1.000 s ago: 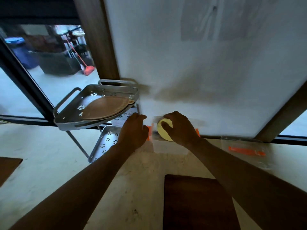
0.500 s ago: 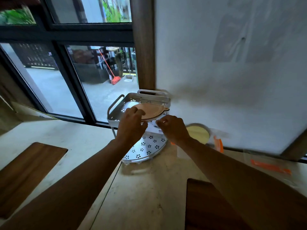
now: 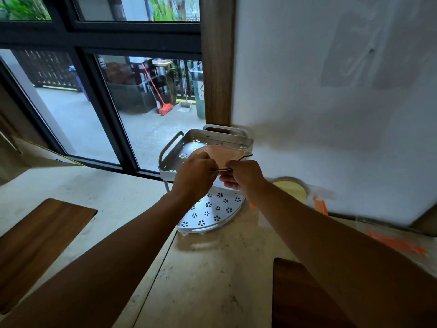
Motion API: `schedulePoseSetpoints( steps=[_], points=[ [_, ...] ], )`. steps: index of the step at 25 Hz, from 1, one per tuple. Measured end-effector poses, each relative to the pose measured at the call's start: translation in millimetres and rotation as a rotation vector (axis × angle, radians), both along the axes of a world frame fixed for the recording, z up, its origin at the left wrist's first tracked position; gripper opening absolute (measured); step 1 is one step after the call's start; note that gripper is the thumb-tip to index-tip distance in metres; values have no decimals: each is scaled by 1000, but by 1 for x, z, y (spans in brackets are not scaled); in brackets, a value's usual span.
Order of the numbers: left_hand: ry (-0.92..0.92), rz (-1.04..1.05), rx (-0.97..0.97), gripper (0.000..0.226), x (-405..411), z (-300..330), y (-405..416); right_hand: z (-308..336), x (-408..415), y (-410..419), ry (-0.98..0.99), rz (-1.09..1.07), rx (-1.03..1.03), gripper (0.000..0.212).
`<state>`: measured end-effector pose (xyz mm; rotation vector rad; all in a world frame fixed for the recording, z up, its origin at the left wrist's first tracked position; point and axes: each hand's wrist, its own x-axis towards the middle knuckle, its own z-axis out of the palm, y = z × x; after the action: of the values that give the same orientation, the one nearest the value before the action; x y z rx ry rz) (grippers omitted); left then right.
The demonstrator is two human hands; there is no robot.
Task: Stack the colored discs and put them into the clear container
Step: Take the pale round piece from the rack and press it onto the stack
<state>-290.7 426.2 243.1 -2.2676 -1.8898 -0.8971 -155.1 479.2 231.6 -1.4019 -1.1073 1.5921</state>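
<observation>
Both hands are up at the corner rack now, at its upper tier, far on the counter against the window. The left hand has its grip closed on the near edge of the pink disc, fingers curled over the rim. The right hand pinches that same near edge just beside it, thumb underneath, fingers on top. The disc sits roughly level over the upper tier, its far side toward the rack's back wall, with a small tab poking out at its right edge. Whether it rests on the tier or is lifted clear, I cannot tell.

Below the hands, the rack's lower tier shows its flower-shaped cutouts. Off to the right, near the white wall, the yellow disc lies inside the clear container, which carries an orange clasp on its right side. Further right on the counter lies a clear lid with an orange strip. A dark wooden board sits at the near edge, another wooden board on the left.
</observation>
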Motion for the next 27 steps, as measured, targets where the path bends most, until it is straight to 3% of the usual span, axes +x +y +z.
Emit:
schedulePoseSetpoints(
  steps=[7,14,17,21,24,26,27],
  points=[
    [-5,-15,24,14,7,28,-18,30,6,-15,23,35,72,20],
    [-88,-69,153,10,29,71,-44,83,30,-44,-2,-22,305,12],
    [-195,-139,102,18,43,87,-59,98,50,-57,-222,6,491,24],
    [-628,-174,-218,45,59,102,-68,112,82,-79,-776,194,804,32],
    [-917,-240,-451,61,74,99,-72,119,112,-96,-882,309,850,34],
    [-956,-233,-496,63,83,90,-71,122,131,-109,-956,369,878,30],
    [-890,-197,-473,61,87,86,-68,123,140,-115,-999,393,905,28]
  ],
)
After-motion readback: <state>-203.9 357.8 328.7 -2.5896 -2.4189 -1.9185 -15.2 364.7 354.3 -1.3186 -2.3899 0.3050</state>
